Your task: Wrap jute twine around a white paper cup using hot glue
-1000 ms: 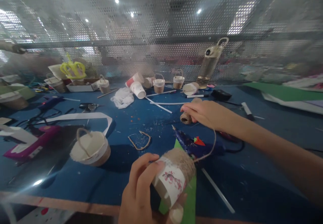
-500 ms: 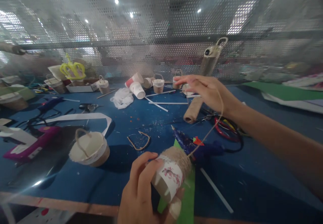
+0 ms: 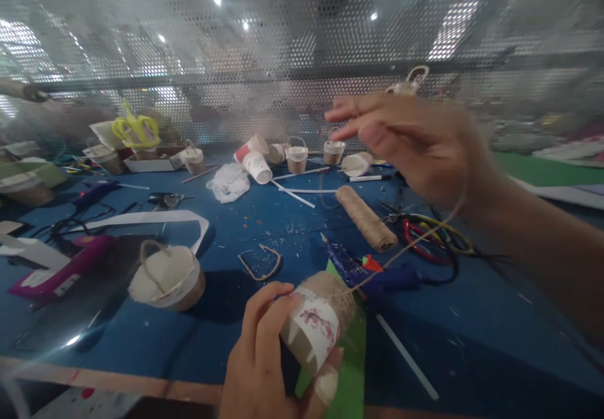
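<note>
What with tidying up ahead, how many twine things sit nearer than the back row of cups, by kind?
Twine-wrapped cup, held in the left hand: 1
Twine spool: 1
Loose twine loop: 1
Cup with twine handle: 1
Total: 4

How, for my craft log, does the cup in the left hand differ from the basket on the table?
The cup lies tilted in the left hand, twine on one end; the basket stands upright on the table. The basket has a loop handle; the cup none. Both carry twine.
</note>
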Demonstrator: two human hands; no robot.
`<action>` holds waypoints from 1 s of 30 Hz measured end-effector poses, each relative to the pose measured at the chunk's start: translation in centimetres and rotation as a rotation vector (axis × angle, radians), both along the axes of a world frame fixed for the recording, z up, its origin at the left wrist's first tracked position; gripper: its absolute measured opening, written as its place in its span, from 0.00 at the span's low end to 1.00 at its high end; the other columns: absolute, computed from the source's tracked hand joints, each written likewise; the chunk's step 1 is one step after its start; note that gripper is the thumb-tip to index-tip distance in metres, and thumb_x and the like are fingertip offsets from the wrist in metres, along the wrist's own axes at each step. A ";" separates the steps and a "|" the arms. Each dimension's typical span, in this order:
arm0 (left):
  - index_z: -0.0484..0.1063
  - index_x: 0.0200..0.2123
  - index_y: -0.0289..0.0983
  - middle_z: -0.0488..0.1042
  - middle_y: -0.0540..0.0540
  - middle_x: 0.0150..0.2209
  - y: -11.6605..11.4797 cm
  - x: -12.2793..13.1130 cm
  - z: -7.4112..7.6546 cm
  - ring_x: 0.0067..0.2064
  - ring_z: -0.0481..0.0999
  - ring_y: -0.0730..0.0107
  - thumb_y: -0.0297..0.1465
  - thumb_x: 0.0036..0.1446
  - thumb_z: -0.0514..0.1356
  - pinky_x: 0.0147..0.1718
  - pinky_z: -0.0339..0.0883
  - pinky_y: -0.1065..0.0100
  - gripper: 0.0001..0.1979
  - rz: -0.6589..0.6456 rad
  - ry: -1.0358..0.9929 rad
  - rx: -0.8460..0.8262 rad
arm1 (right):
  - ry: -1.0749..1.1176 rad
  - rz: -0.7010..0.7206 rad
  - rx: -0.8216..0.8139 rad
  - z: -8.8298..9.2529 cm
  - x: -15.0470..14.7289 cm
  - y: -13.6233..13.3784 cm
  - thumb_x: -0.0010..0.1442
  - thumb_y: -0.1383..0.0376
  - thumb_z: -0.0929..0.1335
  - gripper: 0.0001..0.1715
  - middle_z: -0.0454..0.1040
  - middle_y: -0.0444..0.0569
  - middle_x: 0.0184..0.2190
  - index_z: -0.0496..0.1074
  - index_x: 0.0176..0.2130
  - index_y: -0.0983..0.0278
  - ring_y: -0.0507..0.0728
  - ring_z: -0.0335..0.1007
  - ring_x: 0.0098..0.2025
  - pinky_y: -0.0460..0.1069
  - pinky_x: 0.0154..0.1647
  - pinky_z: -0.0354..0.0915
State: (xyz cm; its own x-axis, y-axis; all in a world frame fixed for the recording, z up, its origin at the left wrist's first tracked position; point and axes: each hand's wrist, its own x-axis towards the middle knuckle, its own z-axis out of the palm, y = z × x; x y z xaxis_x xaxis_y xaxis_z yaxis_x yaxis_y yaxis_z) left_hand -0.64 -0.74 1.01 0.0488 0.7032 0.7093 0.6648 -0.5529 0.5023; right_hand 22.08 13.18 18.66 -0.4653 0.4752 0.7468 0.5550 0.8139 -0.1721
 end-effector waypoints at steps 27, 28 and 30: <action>0.65 0.61 0.41 0.74 0.36 0.57 0.1 0.0 -0.5 0.54 0.83 0.53 0.38 0.67 0.61 0.38 0.83 0.61 0.21 0.040 0.015 -0.023 | -0.551 -0.566 -0.222 -4.9 0.0 4.4 0.70 0.63 0.66 0.09 0.84 0.55 0.43 0.77 0.45 0.60 0.67 0.79 0.41 0.55 0.34 0.64; 0.65 0.61 0.41 0.74 0.36 0.58 0.0 -0.1 -0.5 0.54 0.83 0.53 0.38 0.67 0.61 0.39 0.83 0.61 0.22 0.037 0.015 -0.027 | -0.498 -0.552 -0.191 -4.4 -0.4 4.6 0.70 0.63 0.66 0.10 0.84 0.55 0.45 0.77 0.46 0.60 0.67 0.79 0.43 0.56 0.37 0.66; 0.65 0.61 0.41 0.73 0.36 0.58 0.0 -0.1 -0.5 0.55 0.83 0.53 0.37 0.66 0.62 0.40 0.83 0.61 0.22 0.028 0.015 -0.029 | -0.406 -0.522 -0.139 -3.4 -0.9 5.2 0.71 0.63 0.65 0.12 0.84 0.53 0.48 0.78 0.47 0.59 0.66 0.80 0.46 0.58 0.43 0.69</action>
State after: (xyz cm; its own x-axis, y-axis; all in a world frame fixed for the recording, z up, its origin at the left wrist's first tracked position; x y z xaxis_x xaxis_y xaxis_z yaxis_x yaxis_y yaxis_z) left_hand -0.75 -0.72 0.55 0.0392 0.7246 0.6880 0.6877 -0.5191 0.5075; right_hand 21.17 18.41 15.30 -0.3793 0.7931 0.4766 0.9123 0.4065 0.0495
